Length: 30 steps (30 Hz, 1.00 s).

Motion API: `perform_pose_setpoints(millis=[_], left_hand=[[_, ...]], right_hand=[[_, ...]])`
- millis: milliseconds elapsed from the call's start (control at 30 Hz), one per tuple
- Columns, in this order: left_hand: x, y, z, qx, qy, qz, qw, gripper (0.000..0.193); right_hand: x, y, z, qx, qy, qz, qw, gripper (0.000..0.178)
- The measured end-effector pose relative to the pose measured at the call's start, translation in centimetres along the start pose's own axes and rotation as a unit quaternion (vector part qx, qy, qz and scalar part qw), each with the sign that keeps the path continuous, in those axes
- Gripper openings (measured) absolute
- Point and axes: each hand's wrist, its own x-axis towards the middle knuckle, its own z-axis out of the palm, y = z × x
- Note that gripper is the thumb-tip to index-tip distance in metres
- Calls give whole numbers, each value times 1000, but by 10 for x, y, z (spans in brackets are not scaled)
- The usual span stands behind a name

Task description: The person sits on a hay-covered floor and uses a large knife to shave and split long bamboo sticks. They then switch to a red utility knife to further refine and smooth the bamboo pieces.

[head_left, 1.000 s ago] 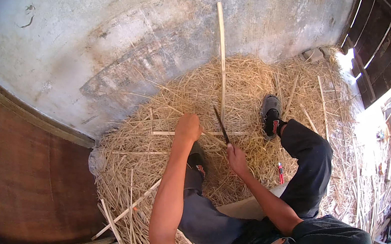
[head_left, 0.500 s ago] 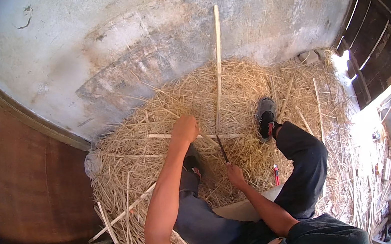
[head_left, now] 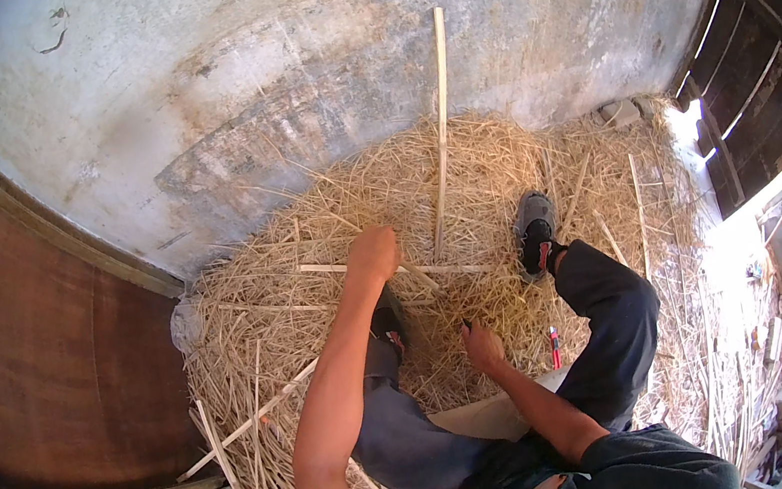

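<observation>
Right hand [head_left: 480,345] dropped lower into the straw [head_left: 312,256], fist around a dark tool; left hand [head_left: 374,252] stays clenched on the long stick [head_left: 439,126].

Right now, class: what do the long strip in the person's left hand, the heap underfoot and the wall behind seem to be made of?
Long strip: pale, straight, matte, probably split bamboo or wood. Heap: dry straw-coloured shavings and slivers, likely the same stuff. Wall: grey, stained, cracked, seemingly cement plaster. The left hand grips the strip.
</observation>
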Motion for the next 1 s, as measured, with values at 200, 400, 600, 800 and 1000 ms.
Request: perform_pose_setpoints(millis=[200, 400, 600, 800, 1000], left_hand=[[-3, -1, -4, 22, -26, -30, 999, 34], [-7, -4, 11, 76, 73, -39, 994, 26], [-8, 22, -10, 163, -246, -137, 946, 32], [-26, 10, 15, 145, -390, -121, 901, 27], [-154, 45, -45, 61, -115, 35, 991, 40]], right_hand=[[13, 8, -8, -51, -48, -7, 998, 57], [24, 23, 11, 140, -4, -44, 989, 52], [40, 34, 41, 254, -9, -35, 967, 53], [38, 30, 10, 245, -44, -75, 966, 46], [14, 42, -69, 282, -71, -125, 949, 42]])
